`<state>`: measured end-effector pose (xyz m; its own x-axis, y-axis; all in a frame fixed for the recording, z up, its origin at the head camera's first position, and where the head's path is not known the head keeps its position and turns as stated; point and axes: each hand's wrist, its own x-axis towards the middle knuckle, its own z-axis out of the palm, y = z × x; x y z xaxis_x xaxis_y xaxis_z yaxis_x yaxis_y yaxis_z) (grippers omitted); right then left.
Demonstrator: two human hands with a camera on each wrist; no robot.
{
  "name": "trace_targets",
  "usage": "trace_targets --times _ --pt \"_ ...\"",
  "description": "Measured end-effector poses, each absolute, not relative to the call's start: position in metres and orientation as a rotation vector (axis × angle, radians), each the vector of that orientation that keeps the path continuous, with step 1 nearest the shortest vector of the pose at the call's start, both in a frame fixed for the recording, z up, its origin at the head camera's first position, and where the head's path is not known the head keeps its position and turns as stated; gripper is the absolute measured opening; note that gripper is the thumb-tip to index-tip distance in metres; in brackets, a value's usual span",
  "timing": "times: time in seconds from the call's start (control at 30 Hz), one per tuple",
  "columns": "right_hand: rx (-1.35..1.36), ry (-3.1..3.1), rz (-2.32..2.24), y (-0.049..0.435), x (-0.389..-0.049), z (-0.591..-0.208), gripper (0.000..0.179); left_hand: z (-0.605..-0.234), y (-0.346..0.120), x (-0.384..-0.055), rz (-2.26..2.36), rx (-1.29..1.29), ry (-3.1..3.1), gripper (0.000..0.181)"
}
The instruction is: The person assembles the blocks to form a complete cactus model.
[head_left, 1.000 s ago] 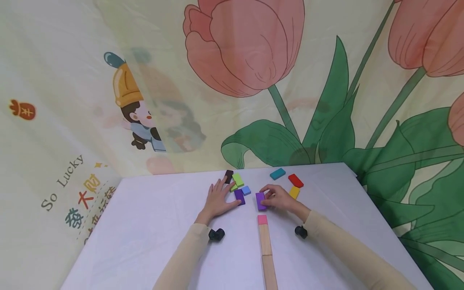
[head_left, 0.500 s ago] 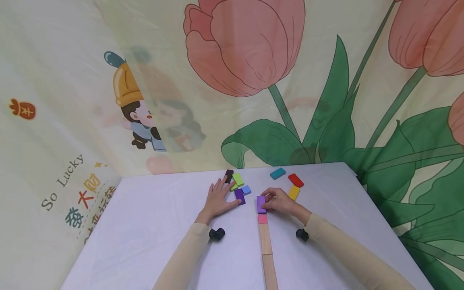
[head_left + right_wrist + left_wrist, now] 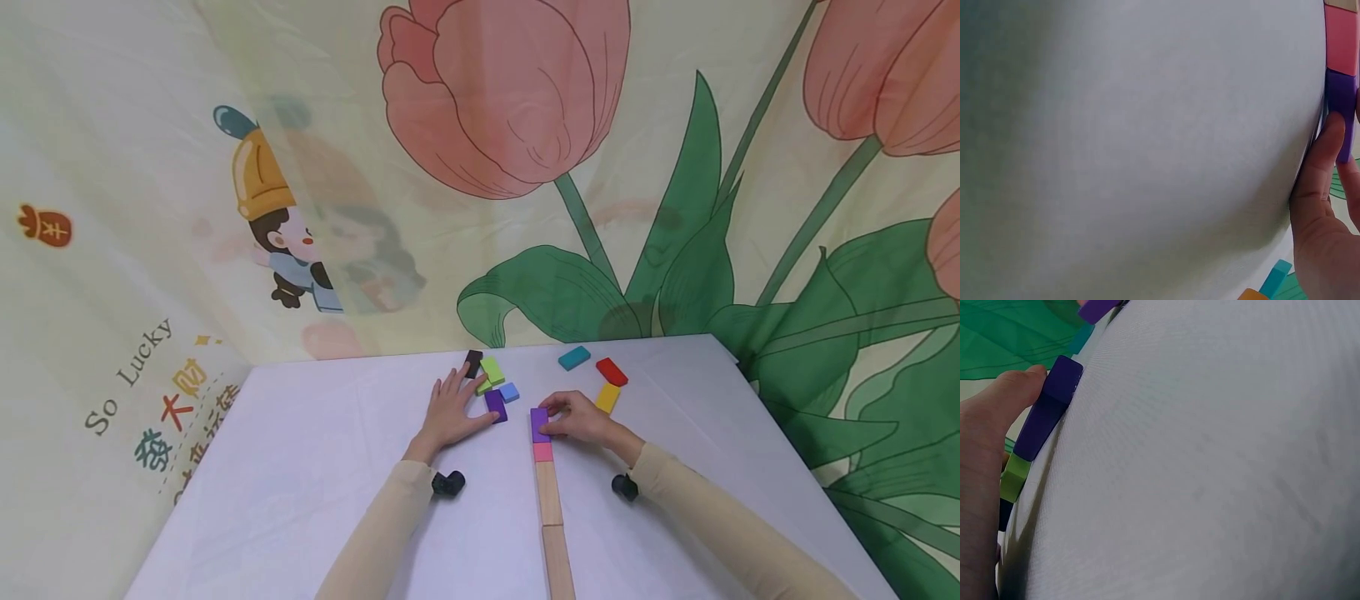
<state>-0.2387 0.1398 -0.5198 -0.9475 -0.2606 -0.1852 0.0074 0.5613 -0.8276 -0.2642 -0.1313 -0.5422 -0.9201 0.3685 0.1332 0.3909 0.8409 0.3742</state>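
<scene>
My right hand [image 3: 581,418] pinches a purple block [image 3: 539,425] between thumb and fingers. That block lies in line with a pink block [image 3: 542,452], right at its far end; in the right wrist view the purple block [image 3: 1341,103] meets the pink block [image 3: 1341,40] end to end. Two plain wooden blocks [image 3: 550,493] carry the row toward me. Fingers spread, my left hand [image 3: 450,417] rests beside a loose cluster. Its thumb touches a dark purple block [image 3: 496,405], also plain in the left wrist view as the dark purple block [image 3: 1050,406].
Near the left fingertips lie light green blocks [image 3: 492,370], a black block [image 3: 473,363] and a small blue block [image 3: 509,392]. Behind the right hand are a teal block [image 3: 574,358], a red block [image 3: 612,372] and a yellow block [image 3: 607,397]. A patterned curtain hangs behind the white table [image 3: 315,467].
My right hand has brought the purple block toward me, closing the gap to the pink block at the row's far end. The left hand has stayed in place.
</scene>
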Motion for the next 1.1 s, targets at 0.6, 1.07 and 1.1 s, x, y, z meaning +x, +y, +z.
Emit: trace_targets --times 0.6,1.07,1.1 --pt "-0.197 2.635 -1.343 0.149 -0.243 -0.51 0.037 -0.542 -0.131 -0.264 -0.624 -0.608 -2.956 0.081" --pt "0.137 2.975 -1.031 0.227 -0.28 -0.494 0.041 -0.543 -0.131 -0.264 -0.619 -0.608 -2.95 0.081" --pt "0.147 2.96 -1.022 0.227 -0.281 -0.496 0.042 -0.543 -0.131 -0.264 -0.616 -0.606 -2.958 0.081"
